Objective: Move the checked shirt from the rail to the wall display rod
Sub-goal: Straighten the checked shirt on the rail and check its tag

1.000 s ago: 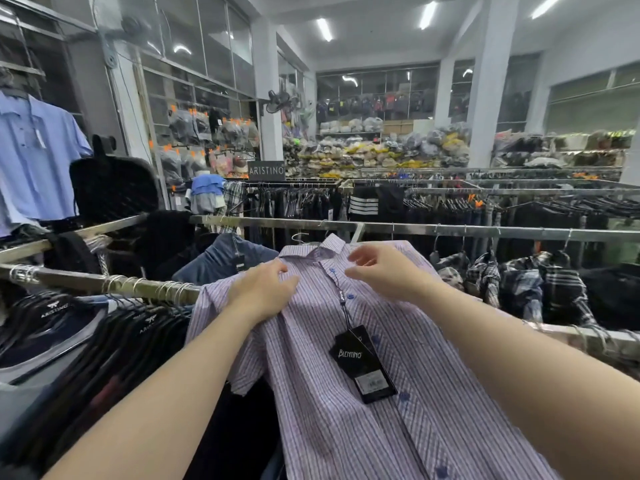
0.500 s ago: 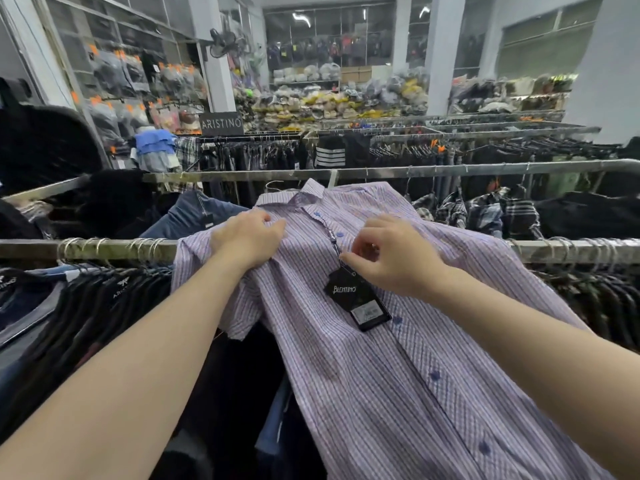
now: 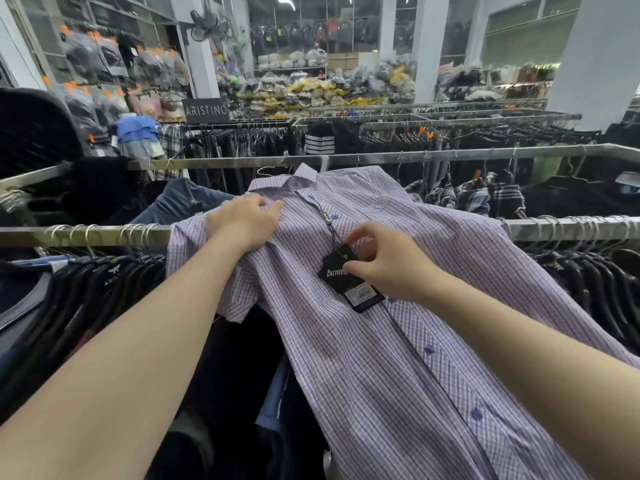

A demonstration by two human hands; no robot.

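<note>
The checked shirt [image 3: 398, 341] lies draped front-up over the near rail [image 3: 83, 233], its collar on the far side of that rail and its body spilling down on the near side toward the person. The left hand [image 3: 242, 221] is clenched on a bunch of cloth at the shirt's shoulder, just past the rail, with the fabric puckered under the fingers [image 3: 268, 213]. The right hand [image 3: 388, 265] is over the placket on the near side of the rail, thumb and fingers pinching the black swing tag [image 3: 349, 282] that hangs on a thin cord from a button near the collar. Dark garments on hangers crowd the rail on both sides of the shirt. The wall display rod is not in view, so where the shirt must go cannot be told from here.

The step in hand looks like readying the shirt for lifting — the tag seems to be getting tucked or straightened first. To do it well, let the tag go flat against the placket, then take the shirt by the hanger or collar, not by bunched cloth, which creases. I cannot tell whether a hanger sits inside the collar. Lift straight up off the rail so the hem clears the neighbouring hangers — and keep the front facing out
</note>
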